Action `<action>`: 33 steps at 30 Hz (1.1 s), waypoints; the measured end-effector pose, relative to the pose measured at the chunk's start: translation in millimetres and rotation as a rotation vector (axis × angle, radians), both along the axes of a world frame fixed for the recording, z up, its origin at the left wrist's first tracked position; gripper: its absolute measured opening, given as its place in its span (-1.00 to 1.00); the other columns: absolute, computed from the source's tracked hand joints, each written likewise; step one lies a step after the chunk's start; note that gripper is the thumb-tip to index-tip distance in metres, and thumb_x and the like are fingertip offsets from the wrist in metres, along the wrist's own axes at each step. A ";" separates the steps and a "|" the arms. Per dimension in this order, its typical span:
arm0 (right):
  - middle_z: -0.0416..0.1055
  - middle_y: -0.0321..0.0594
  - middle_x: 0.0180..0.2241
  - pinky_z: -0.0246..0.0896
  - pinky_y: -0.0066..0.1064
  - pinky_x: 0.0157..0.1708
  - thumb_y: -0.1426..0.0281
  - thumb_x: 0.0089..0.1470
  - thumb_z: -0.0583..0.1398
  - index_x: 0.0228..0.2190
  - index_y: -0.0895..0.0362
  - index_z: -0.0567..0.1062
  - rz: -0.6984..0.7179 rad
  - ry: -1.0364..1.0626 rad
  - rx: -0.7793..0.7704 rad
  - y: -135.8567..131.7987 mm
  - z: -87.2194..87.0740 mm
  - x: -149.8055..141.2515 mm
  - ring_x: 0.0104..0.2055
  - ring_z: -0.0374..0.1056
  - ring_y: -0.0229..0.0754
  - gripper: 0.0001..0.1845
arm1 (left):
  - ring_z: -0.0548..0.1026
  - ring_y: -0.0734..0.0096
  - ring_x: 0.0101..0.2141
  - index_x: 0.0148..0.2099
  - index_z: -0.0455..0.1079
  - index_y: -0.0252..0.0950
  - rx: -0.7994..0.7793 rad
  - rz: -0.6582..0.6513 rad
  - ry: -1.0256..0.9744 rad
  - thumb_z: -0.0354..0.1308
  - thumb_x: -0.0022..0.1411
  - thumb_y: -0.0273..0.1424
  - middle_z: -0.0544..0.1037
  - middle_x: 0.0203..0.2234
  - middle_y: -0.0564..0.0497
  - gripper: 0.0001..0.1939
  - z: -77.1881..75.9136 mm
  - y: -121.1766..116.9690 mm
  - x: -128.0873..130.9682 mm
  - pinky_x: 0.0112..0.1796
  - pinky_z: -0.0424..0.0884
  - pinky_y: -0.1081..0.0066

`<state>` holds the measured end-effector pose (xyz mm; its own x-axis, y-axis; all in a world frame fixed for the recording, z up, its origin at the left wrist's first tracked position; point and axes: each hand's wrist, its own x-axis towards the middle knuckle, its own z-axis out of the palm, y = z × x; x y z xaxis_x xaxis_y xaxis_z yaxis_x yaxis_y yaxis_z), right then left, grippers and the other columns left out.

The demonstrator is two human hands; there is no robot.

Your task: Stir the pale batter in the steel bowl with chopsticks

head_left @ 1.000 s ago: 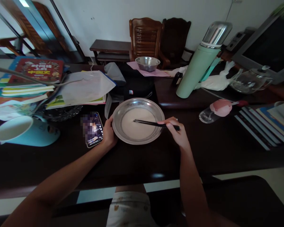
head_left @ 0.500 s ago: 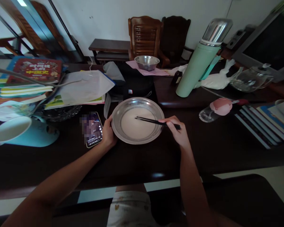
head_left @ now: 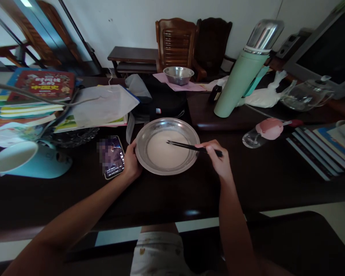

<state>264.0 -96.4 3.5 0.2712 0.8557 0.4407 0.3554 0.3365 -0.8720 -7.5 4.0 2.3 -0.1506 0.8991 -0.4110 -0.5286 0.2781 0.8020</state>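
A round metal basin (head_left: pixel 186 165) stands on the dark table, holding a milky, off-white liquid (head_left: pixel 166 153). My left hand (head_left: pixel 131 163) grips the basin's left rim, its thumb on the edge. In my right hand (head_left: pixel 217 155) is a pair of black chopsticks (head_left: pixel 184 145), held closed round their thick ends at the basin's right side. Their tips reach over the middle of the liquid; whether they dip into it I cannot tell. Just left of my left hand lies a phone (head_left: pixel 115 157) with its screen lit, partly blurred out.
A light-blue mug (head_left: pixel 43 163) and a pile of books (head_left: pixel 43 86) are at the left. Behind the basin are a small metal bowl (head_left: pixel 178 76) and a tall green thermos (head_left: pixel 238 84). To the right are a pink-topped bottle (head_left: pixel 263 132), a glass teapot (head_left: pixel 307 96) and stacked books (head_left: pixel 324 151).
My right hand and the chopsticks have shifted slightly to the right, with the tips still over the liquid. The left hand and the basin stay in place.
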 end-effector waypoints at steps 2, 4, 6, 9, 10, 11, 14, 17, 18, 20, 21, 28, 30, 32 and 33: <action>0.74 -0.19 -0.34 0.52 -0.07 -0.04 -0.15 0.42 0.22 -0.37 -0.05 0.77 -0.080 0.068 0.025 -1.8 -0.1 1.9 -0.19 0.62 0.01 -0.44 | 0.74 -0.04 0.06 -0.35 0.55 -0.14 -0.005 -0.002 -0.010 0.27 0.16 -0.33 0.75 -0.40 0.02 -0.94 0.7 -0.3 0.5 -0.06 0.77 0.25; 0.70 -0.19 -0.41 0.53 -0.10 -0.12 -0.15 0.43 0.21 -0.43 -0.04 0.75 -0.085 0.124 0.033 -3.4 1.3 1.9 -0.29 0.59 -0.02 -0.40 | 0.74 -0.02 0.05 -0.35 0.56 -0.16 -0.005 0.005 -0.012 0.25 0.18 -0.34 0.76 -0.39 0.00 -0.92 0.7 -0.3 0.5 -0.06 0.77 0.27; 0.70 -0.18 -0.40 0.53 -0.11 -0.14 -0.15 0.43 0.22 -0.42 -0.06 0.77 -0.008 0.112 0.008 -3.6 3.2 0.1 -0.30 0.58 -0.02 -0.41 | 0.75 0.00 0.04 -0.35 0.56 -0.17 -0.003 0.010 -0.010 0.23 0.20 -0.35 0.76 -0.38 -0.01 -0.90 -0.3 0.1 0.2 -0.05 0.76 0.29; 0.76 -0.18 -0.30 0.54 -0.08 -0.08 -0.19 0.39 0.24 -0.35 -0.09 0.80 0.117 0.025 -0.035 -1.4 4.4 -2.9 -0.20 0.62 0.01 -0.44 | 0.75 0.01 0.03 -0.34 0.57 -0.17 0.010 0.000 -0.010 0.25 0.18 -0.32 0.75 -0.38 -0.01 -0.91 -2.7 1.2 -0.5 -0.04 0.75 0.30; 0.77 -0.19 -0.27 0.54 -0.07 -0.06 -0.20 0.37 0.25 -0.33 -0.10 0.80 0.122 0.000 -0.038 -0.6 4.1 -3.2 -0.17 0.62 0.02 -0.45 | 0.75 0.00 0.02 -0.33 0.57 -0.17 0.014 -0.004 -0.010 0.27 0.17 -0.31 0.75 -0.38 -0.01 -0.91 -3.5 1.5 -0.7 -0.04 0.75 0.29; 0.78 -0.19 -0.25 0.53 -0.06 -0.04 -0.20 0.37 0.26 -0.31 -0.10 0.80 0.107 -0.016 -0.035 0.0 3.5 -3.0 -0.15 0.63 0.02 -0.46 | 0.75 0.00 0.02 -0.32 0.58 -0.18 0.017 -0.004 -0.010 0.29 0.16 -0.30 0.74 -0.39 0.00 -0.91 -4.1 1.8 -0.9 -0.03 0.75 0.28; 0.77 -0.19 -0.27 0.51 -0.06 -0.03 -0.18 0.38 0.26 -0.33 -0.08 0.79 -0.015 0.017 -0.004 -0.5 1.3 -0.2 -0.14 0.63 0.03 -0.47 | 0.76 -0.01 -0.01 -0.31 0.58 -0.19 0.007 0.002 -0.011 0.29 0.14 -0.28 0.73 -0.43 -0.01 -0.89 -5.2 2.4 -1.5 -0.04 0.75 0.25; 0.71 -0.19 -0.40 0.51 -0.10 -0.12 -0.16 0.41 0.23 -0.40 -0.05 0.76 -0.107 0.136 0.033 -3.2 1.0 1.8 -0.27 0.60 -0.01 -0.42 | 0.76 -0.03 -0.03 -0.31 0.57 -0.19 0.018 -0.001 -0.007 0.32 0.11 -0.28 0.72 -0.43 -0.01 -0.89 -6.0 2.5 -2.1 -0.06 0.76 0.24; 0.70 -0.19 -0.42 0.51 -0.11 -0.15 -0.15 0.42 0.22 -0.41 -0.04 0.75 -0.095 0.152 0.029 -3.9 1.5 1.7 -0.30 0.59 -0.02 -0.41 | 0.76 -0.03 -0.03 -0.32 0.56 -0.19 0.026 -0.004 -0.004 0.33 0.11 -0.28 0.73 -0.43 0.00 -0.89 -6.4 2.5 -2.3 -0.06 0.76 0.24; 0.71 -0.18 -0.40 0.51 -0.11 -0.15 -0.14 0.43 0.21 -0.40 -0.05 0.76 -0.002 0.118 -0.001 -4.1 2.7 0.5 -0.29 0.59 -0.02 -0.42 | 0.75 -0.04 -0.02 -0.31 0.57 -0.18 0.041 -0.012 -0.003 0.34 0.11 -0.27 0.73 -0.42 0.01 -0.88 -7.4 2.6 -2.6 -0.06 0.76 0.24; 0.73 -0.17 -0.36 0.52 -0.10 -0.12 -0.14 0.43 0.22 -0.38 -0.06 0.77 0.058 0.078 -0.018 -3.5 3.1 -0.3 -0.25 0.60 -0.01 -0.43 | 0.75 -0.04 -0.02 -0.32 0.57 -0.19 0.040 -0.011 -0.003 0.34 0.11 -0.27 0.73 -0.42 0.00 -0.88 -8.0 2.7 -2.6 -0.05 0.75 0.24; 0.77 -0.19 -0.25 0.50 -0.06 -0.01 -0.14 0.42 0.24 -0.29 -0.09 0.79 0.003 -0.006 0.003 -0.4 -0.9 1.3 -0.12 0.63 0.02 -0.50 | 0.76 0.02 -0.03 -0.30 0.58 -0.20 0.023 0.003 -0.031 0.33 0.11 -0.28 0.73 -0.43 -0.01 -0.87 -7.3 3.2 -1.7 -0.03 0.74 0.28; 0.74 -0.19 -0.33 0.51 -0.07 -0.05 -0.14 0.43 0.22 -0.35 -0.07 0.77 -0.065 0.063 0.025 -2.2 -0.9 2.7 -0.19 0.63 0.01 -0.45 | 0.76 0.04 -0.02 -0.31 0.58 -0.22 0.019 0.008 -0.033 0.29 0.13 -0.30 0.73 -0.42 -0.01 -0.88 -5.6 3.0 -1.3 -0.02 0.73 0.28; 0.70 -0.19 -0.40 0.51 -0.09 -0.12 -0.17 0.44 0.19 -0.40 -0.05 0.74 -0.060 0.099 0.020 -3.6 0.5 2.6 -0.27 0.61 0.00 -0.40 | 0.76 0.04 -0.03 -0.31 0.59 -0.23 0.010 0.010 -0.032 0.26 0.13 -0.32 0.72 -0.45 0.00 -0.87 -4.4 2.8 -1.1 -0.02 0.73 0.28; 0.70 -0.18 -0.41 0.51 -0.09 -0.13 -0.18 0.44 0.19 -0.41 -0.05 0.74 -0.029 0.093 0.006 -3.9 1.5 1.8 -0.28 0.60 0.00 -0.38 | 0.76 0.05 -0.03 -0.32 0.59 -0.22 0.007 0.007 -0.031 0.26 0.13 -0.32 0.71 -0.46 0.01 -0.88 -4.1 2.7 -1.1 -0.02 0.72 0.28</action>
